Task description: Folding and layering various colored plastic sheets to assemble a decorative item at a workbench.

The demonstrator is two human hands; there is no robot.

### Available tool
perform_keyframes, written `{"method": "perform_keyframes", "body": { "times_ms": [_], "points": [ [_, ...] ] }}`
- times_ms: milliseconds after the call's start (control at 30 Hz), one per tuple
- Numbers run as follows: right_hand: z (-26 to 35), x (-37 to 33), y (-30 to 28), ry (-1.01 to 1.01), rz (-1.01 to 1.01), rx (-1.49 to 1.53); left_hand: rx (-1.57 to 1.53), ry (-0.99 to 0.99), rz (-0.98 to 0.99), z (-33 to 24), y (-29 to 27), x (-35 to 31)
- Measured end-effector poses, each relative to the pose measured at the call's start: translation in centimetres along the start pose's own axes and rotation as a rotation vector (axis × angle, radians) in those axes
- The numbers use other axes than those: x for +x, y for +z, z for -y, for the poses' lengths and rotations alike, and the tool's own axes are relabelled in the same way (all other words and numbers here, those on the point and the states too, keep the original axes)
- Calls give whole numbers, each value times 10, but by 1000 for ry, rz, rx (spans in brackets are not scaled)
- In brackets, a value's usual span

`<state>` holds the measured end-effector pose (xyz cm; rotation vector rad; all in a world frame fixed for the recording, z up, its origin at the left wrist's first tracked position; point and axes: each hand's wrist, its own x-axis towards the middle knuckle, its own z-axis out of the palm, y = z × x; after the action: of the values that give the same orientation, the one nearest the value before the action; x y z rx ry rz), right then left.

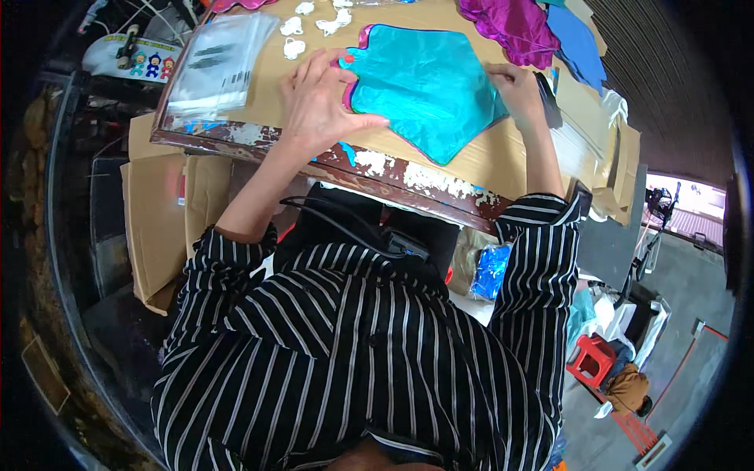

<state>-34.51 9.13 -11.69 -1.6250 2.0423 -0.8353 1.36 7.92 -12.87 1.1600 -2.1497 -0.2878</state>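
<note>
A shiny turquoise fabric-like piece (pixel 428 90) with magenta showing along its edges lies flat on the cardboard-covered tabletop (pixel 267 106). At its left edge sits a small round turquoise part with a red spot (pixel 347 60). My left hand (pixel 318 102) rests over that edge, fingers stretched out and thumb lying apart on the lower left border. On the other side, my right hand (pixel 517 93) has its fingertips pinched together at the right corner of the piece. The contact itself is partly hidden by my fingers.
Clear plastic bags (pixel 224 63) lie at the table's left, small white looped items (pixel 293 49) beside them. Crumpled magenta fabric (pixel 514 31) and a blue piece (pixel 577 47) are at the far right. A cardboard box (pixel 157 212) stands below left. Another person (pixel 627 390) is near a red stool (pixel 591 358).
</note>
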Motion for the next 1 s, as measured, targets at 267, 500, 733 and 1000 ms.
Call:
{"method": "perform_keyframes", "body": {
  "times_ms": [267, 500, 733, 1000],
  "points": [
    [-2, -26, -12, -46, -4, -286, 15, 37, -45, 39, 17, 53],
    [20, -62, -25, -254, 28, -643, 136, -13, 88, 39, 30, 72],
    [22, -57, -25, -355, 175, -391, 105, -43, 96, 44, 37, 73],
    [26, -56, -20, -314, 172, -422, 121, -104, 40, 42, 43, 74]
  ]
}}
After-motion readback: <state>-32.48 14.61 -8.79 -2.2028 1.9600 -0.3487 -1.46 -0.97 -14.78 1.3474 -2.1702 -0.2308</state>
